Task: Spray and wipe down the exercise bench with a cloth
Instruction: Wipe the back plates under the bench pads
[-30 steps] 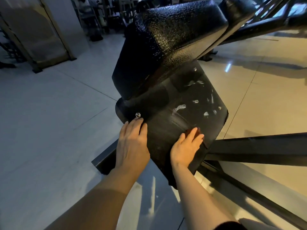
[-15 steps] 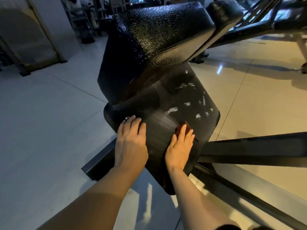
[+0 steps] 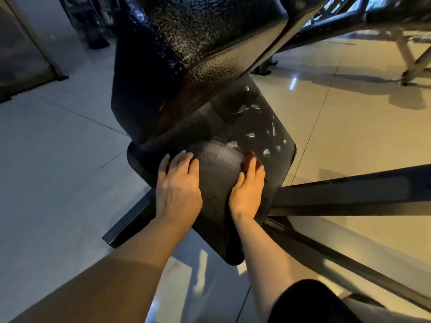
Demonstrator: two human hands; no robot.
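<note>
The black exercise bench [image 3: 198, 43] rises ahead, its padded part tilted above a flat black plate [image 3: 233, 127] that carries wet streaks and white smears. My left hand [image 3: 178, 185] lies flat on the plate's left part, fingers straight. My right hand [image 3: 248, 187] presses a small reddish-brown cloth [image 3: 250, 158] onto the plate with straight fingers. Only the cloth's far edge shows beyond my fingertips. No spray bottle is in view.
Dark metal frame beams [image 3: 349, 194] run out to the right and a short foot [image 3: 130, 222] sticks out lower left. Glossy tiled floor [image 3: 58, 159] surrounds the bench. Another machine's legs [image 3: 410, 59] stand at far right; a glass door [image 3: 21, 54] is far left.
My right hand has slid the cloth up the plate, leaving a wet smear beside it. My left hand has stayed flat on the plate's left part. The camera has moved closer.
</note>
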